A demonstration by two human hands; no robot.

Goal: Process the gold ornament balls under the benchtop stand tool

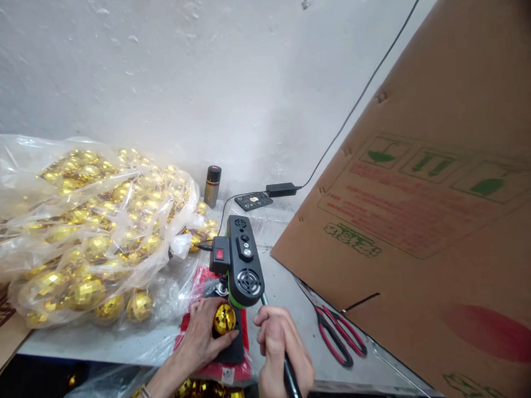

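My left hand (201,335) is closed around a gold mirrored ball (225,319), thumb in front and fingers behind it. The ball sits over the black base plate (231,354) of a small bench machine (245,258). This machine has a black upper body with round vents and a side box with a red switch. My right hand (285,355) grips the lever (291,381), which has a black handle and a metal rod running up to the machine's head. Whether the ball touches the machine's head is hard to see. Under the base lies a red plastic sheet (219,370).
A clear bag of gold mirrored balls (96,228) fills the left side. Behind stand a dark canister (212,186) and a black power adapter (281,190) with a cord. Red-handled scissors (340,336) lie right, beside a large cardboard box (423,217). More gold pieces (202,395) show below the table edge.
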